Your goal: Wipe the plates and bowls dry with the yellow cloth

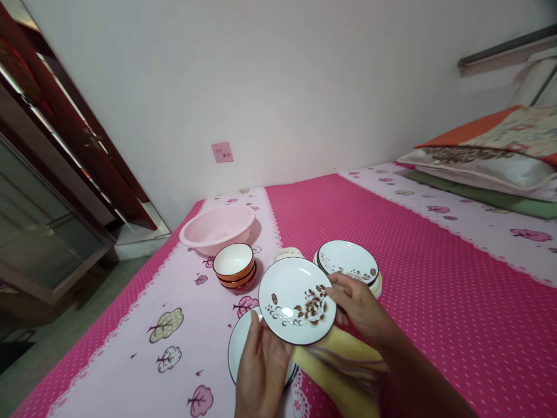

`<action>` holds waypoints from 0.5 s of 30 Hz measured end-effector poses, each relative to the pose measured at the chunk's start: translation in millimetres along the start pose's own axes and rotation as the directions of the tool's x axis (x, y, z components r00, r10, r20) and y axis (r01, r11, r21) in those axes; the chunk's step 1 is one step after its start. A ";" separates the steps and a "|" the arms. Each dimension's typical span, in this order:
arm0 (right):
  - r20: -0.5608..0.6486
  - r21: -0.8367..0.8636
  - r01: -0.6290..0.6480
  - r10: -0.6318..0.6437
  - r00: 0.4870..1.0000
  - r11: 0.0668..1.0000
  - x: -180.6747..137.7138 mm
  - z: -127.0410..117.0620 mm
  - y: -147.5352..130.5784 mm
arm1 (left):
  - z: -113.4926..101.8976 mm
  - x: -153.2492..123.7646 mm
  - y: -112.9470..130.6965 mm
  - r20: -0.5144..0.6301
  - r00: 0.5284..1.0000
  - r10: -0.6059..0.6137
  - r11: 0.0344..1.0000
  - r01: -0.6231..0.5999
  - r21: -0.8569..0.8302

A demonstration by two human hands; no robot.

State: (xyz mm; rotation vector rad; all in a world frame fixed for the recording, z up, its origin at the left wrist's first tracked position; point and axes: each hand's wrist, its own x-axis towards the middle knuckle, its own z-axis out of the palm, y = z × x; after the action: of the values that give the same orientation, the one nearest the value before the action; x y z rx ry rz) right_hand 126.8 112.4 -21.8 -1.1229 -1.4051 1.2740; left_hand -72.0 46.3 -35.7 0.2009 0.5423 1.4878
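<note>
A white plate [289,290] with a dark rim and brown flowers is tilted toward me between my hands. My right hand [354,302] grips its right edge, thumb on top and fingers behind. My left hand [263,363] is palm up at the lower left edge, thumb raised beside the rim; its other fingers run under the plate and are partly hidden. Beneath my left hand lies another white plate [237,351] on the bedspread. A yellow cloth [343,366] shows below the held plate, blurred. Behind my right hand sits a stack of flowered plates [348,258].
Several orange-sided bowls [234,264] are stacked at left, before a pink basin [217,226]. A pale dish [288,252] shows partly behind the held plate. Pillows [483,159] lie at far right on the pink bedspread [313,209], which reaches the wall [278,87].
</note>
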 end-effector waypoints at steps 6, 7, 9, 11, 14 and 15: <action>-0.186 -0.072 -0.001 -0.012 0.983 0.997 -2.0 -41.3 -17.2 | -5.8 -0.2 3.5 0.131 0.986 -0.106 0.993 0.098 0.069; -0.228 -0.081 -0.005 -0.014 0.974 0.997 -2.1 -47.2 -18.6 | -7.3 0.4 4.2 0.130 0.986 -0.102 0.992 0.091 0.081; -0.313 -0.097 -0.013 -0.018 0.949 0.995 -2.0 -58.2 -19.7 | -9.8 1.5 5.2 0.119 0.987 -0.108 0.991 0.097 0.090; -0.394 -0.112 -0.025 -0.021 0.919 0.993 -1.6 -68.3 -18.9 | -11.2 2.3 5.1 0.109 0.987 -0.122 0.990 0.113 0.084; -0.485 -0.119 -0.045 -0.018 0.874 0.992 -0.4 -81.4 -15.0 | -12.3 3.2 3.1 0.112 0.984 -0.137 0.987 0.126 0.098; -0.509 -0.115 -0.051 -0.015 0.861 0.992 0.2 -85.1 -13.2 | -12.8 3.6 2.1 0.114 0.984 -0.140 0.986 0.129 0.106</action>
State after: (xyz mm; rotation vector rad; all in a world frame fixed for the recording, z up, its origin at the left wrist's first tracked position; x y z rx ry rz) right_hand 209.7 126.8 -3.5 -1.4361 -1.0795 0.8168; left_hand -79.9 47.5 -46.6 0.3234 0.5216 1.3096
